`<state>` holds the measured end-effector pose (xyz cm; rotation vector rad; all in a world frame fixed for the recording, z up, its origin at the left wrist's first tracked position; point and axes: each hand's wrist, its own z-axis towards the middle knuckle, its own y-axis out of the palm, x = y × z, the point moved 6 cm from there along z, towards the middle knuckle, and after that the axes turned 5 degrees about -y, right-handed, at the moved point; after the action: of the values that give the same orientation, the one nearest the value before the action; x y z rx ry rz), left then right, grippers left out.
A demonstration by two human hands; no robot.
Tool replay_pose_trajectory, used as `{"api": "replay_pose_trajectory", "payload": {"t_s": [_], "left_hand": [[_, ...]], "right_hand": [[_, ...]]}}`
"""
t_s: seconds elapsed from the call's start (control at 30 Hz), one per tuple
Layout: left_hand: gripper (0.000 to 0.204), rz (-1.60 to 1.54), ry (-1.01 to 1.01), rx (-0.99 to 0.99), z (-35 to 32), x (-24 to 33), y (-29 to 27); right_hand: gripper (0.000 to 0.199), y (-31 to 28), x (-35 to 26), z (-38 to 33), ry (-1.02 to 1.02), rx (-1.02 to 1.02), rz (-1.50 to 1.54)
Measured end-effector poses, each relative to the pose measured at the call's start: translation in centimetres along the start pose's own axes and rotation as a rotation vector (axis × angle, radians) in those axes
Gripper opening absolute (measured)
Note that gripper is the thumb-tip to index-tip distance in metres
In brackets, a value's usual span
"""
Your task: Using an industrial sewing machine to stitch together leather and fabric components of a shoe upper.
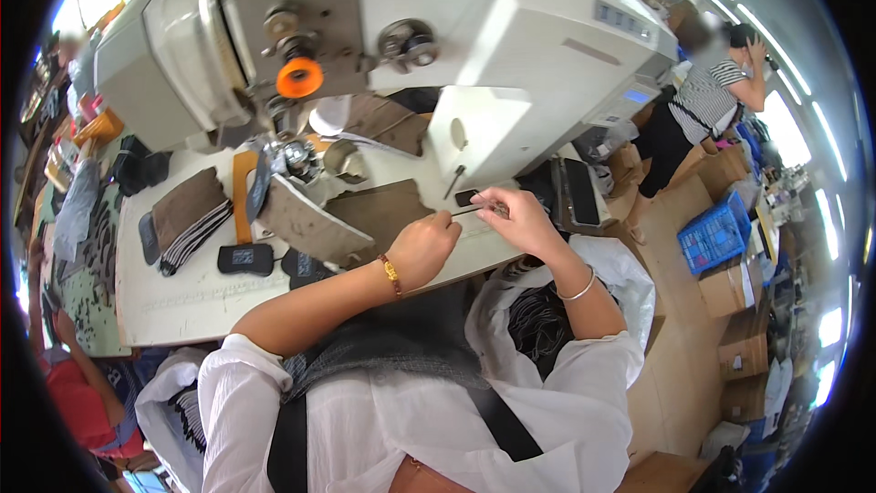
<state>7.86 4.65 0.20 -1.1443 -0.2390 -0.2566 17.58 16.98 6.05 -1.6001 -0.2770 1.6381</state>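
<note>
Both my hands meet over the front of the white sewing machine table (196, 297). A thin dark stick-like piece (467, 211) spans the gap between them; its kind is too small to make out. My left hand (424, 245) is closed around one end, knuckles up. With fingertips pinched, my right hand (518, 219) grips the other end, where a small dark bit shows. Left of my left hand lie brown fabric pieces (379, 210), one curving up under the machine head. The sewing machine (547, 46) has an orange knob (299, 78) facing me.
Folded brown fabric with striped edges (193, 212) and a small black pad (245, 258) lie at left. A phone (578, 192) sits right of the machine. White sacks (630, 278) hang by my lap. A blue crate (714, 233) and a standing person (698, 105) are at right.
</note>
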Motion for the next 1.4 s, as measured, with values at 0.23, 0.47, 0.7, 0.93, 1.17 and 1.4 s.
{"api": "replay_pose_trajectory", "payload": {"t_s": [0.23, 0.47, 0.7, 0.93, 1.17, 1.4], "left_hand": [[0.031, 0.300, 0.067, -0.035, 2.5, -0.3, 4.4], [0.024, 0.212, 0.150, 0.001, 1.7, 3.0, -0.8], [0.047, 0.304, 0.352, 0.362, -3.8, 7.4, -16.7], [0.037, 0.609, 0.319, 0.921, -4.9, 8.0, -29.1], [0.041, 0.824, 0.155, 0.891, -0.8, 8.0, -29.4], [0.031, 0.696, 0.148, 0.760, 3.3, 7.0, -27.6]], "right_hand": [[0.023, -4.4, -10.5, -0.6, -0.609, 0.500, -0.459], [0.045, -6.5, -19.1, 3.9, -0.989, 0.814, -0.576], [0.061, -5.8, -19.9, 5.7, -1.169, 0.906, -0.610], [0.055, -4.3, -20.7, 6.1, -1.186, 0.867, -0.753], [0.039, -5.7, -20.1, 5.8, -1.302, 0.739, -0.427], [0.026, -7.5, -19.4, 5.7, -1.012, 0.577, -0.119]]}}
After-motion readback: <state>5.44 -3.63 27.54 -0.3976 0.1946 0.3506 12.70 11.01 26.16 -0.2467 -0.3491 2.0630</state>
